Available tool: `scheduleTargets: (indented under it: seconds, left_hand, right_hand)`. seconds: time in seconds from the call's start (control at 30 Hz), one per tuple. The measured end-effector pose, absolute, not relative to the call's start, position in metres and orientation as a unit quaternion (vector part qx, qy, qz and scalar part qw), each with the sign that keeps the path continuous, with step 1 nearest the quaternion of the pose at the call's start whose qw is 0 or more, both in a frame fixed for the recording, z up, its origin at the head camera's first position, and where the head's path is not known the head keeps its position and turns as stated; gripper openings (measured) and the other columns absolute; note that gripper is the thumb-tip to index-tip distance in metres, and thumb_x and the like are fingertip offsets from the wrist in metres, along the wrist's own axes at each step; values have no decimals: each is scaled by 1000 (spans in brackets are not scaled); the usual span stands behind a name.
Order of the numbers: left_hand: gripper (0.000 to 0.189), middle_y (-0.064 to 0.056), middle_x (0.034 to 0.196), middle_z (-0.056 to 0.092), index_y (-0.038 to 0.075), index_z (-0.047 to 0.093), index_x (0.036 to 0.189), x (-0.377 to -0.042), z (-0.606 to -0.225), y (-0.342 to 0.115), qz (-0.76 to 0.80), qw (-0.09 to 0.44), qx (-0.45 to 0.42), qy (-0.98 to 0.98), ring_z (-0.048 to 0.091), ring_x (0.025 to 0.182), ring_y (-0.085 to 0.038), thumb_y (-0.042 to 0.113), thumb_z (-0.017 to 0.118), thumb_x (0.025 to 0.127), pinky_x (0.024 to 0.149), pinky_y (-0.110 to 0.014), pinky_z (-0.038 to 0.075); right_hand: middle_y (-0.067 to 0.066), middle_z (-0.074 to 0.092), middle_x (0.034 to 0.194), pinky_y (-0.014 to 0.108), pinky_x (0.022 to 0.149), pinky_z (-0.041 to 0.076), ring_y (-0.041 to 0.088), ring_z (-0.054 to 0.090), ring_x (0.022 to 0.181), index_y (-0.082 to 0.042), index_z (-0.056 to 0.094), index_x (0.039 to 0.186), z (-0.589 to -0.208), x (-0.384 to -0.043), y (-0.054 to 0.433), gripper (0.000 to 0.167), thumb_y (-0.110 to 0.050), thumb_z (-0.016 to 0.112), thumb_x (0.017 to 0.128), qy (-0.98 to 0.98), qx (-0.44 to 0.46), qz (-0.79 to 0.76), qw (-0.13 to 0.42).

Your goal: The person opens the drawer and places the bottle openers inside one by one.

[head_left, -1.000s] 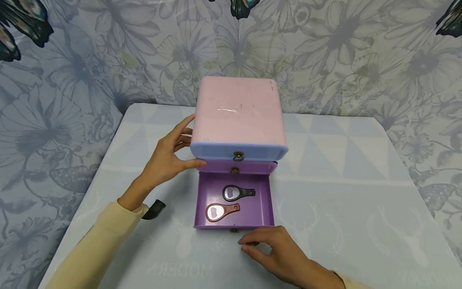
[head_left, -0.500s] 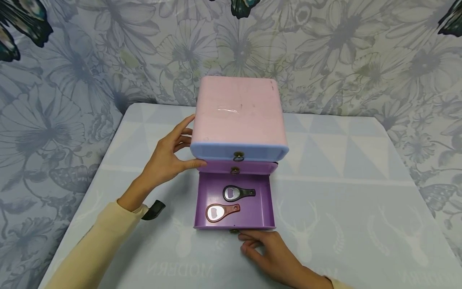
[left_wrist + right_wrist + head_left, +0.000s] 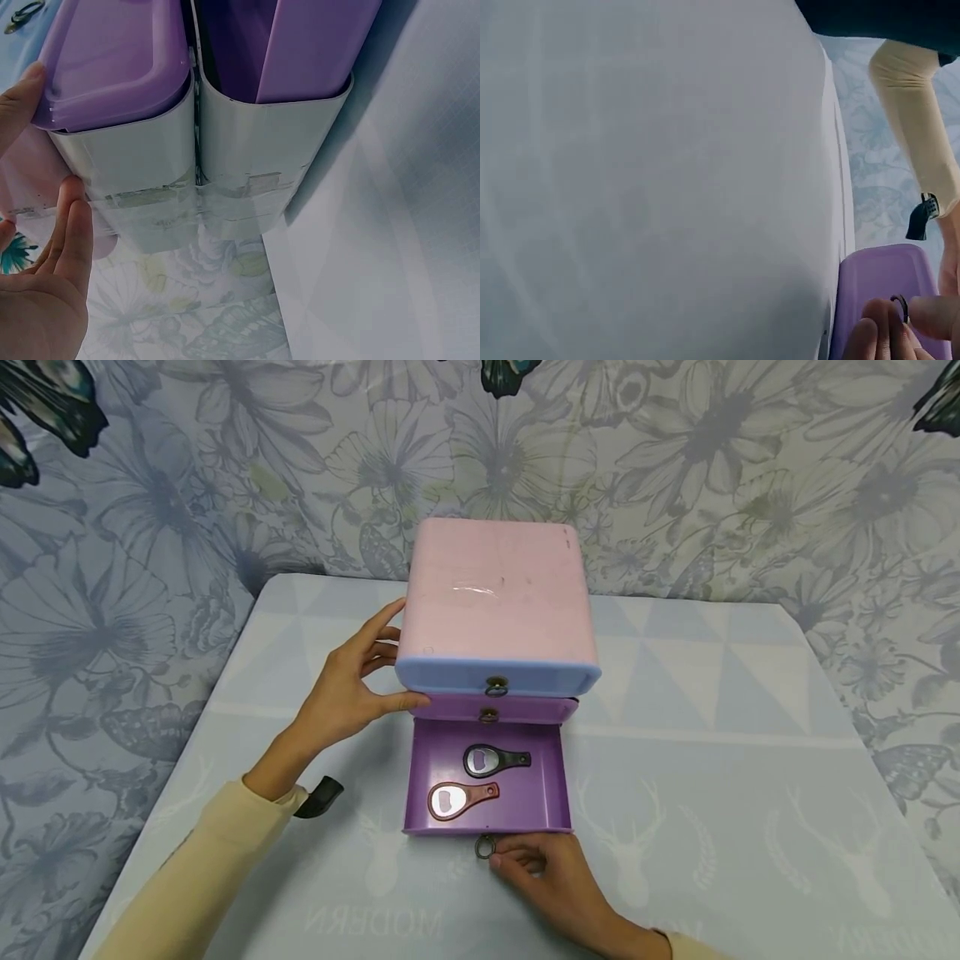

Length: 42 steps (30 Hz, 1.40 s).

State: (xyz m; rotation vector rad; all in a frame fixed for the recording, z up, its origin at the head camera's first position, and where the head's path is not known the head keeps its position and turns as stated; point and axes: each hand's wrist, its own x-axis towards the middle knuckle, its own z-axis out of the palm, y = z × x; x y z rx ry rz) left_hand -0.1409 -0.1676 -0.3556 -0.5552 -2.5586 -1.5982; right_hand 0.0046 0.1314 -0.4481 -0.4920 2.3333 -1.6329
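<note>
A small drawer cabinet with a pink top stands on the table, its bottom purple drawer pulled out. Inside the drawer lie a black bottle opener and a brown bottle opener. My left hand rests on the cabinet's left side; its thumb touches the middle purple drawer, and in the left wrist view its fingers lie fairly straight along the side. At the bottom drawer's front, my right hand pinches the metal ring pull between thumb and forefinger; the right wrist view shows the ring there.
The blue top drawer and the middle drawer sit pushed in, each with a ring pull. Pale patterned table surrounds the cabinet, with flowered cloth behind. A black strap hangs at the left sleeve.
My right hand has shifted slightly left along the drawer front and now pinches the ring pull, which has swung outward into view. The left hand and both bottle openers stay in place.
</note>
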Motion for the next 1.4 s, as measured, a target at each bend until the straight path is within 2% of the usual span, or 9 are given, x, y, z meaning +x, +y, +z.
scheduleTargets:
  seconds: [0.1, 0.27, 0.63, 0.8, 1.17, 1.4]
  left_hand:
    - [113, -7, 131, 57, 45, 27, 156, -141, -355, -168, -520, 39, -181, -834, 63, 115, -22, 12, 93, 70, 110, -43, 46]
    - [113, -6, 130, 57, 44, 27, 156, -142, -355, -168, -521, 39, -183, -833, 63, 114, -21, 11, 92, 70, 109, -41, 47]
    - [112, -7, 129, 57, 44, 27, 156, -142, -356, -169, -518, 38, -186, -834, 64, 113, -22, 13, 92, 70, 108, -41, 48]
    - [112, -6, 129, 57, 44, 27, 156, -142, -355, -169, -518, 40, -186, -834, 65, 112, -21, 13, 93, 70, 108, -41, 49]
    - [112, -6, 130, 56, 44, 27, 156, -140, -356, -170, -524, 37, -186, -831, 63, 112, -20, 11, 92, 70, 108, -38, 48]
    - [113, -7, 128, 57, 42, 26, 157, -139, -356, -169, -522, 45, -198, -828, 64, 112, -21, 9, 91, 71, 107, -39, 49]
  right_hand:
    - [1, 76, 80, 27, 62, 61, 8, 71, 69, -8, 77, 89, -448, 1, 130, 5, -11, 74, 91, 795, -148, -573, 136]
    - [7, 75, 78, 28, 63, 61, 13, 72, 66, -4, 76, 86, -446, -4, 128, 10, -2, 68, 92, 775, -126, -596, 168]
    - [14, 76, 83, 28, 66, 62, 14, 73, 70, 3, 75, 90, -440, -26, 123, 12, -5, 68, 94, 759, -122, -610, 191]
    - [16, 76, 84, 28, 66, 62, 13, 73, 70, 6, 74, 92, -439, -42, 123, 14, -5, 66, 95, 761, -128, -607, 188]
    - [16, 75, 84, 33, 67, 62, 24, 74, 72, 3, 74, 90, -441, -75, 117, 13, -2, 63, 96, 776, -137, -590, 178]
    - [20, 75, 86, 34, 67, 62, 24, 74, 73, 7, 74, 93, -442, -94, 117, 13, -1, 64, 95, 774, -134, -594, 175]
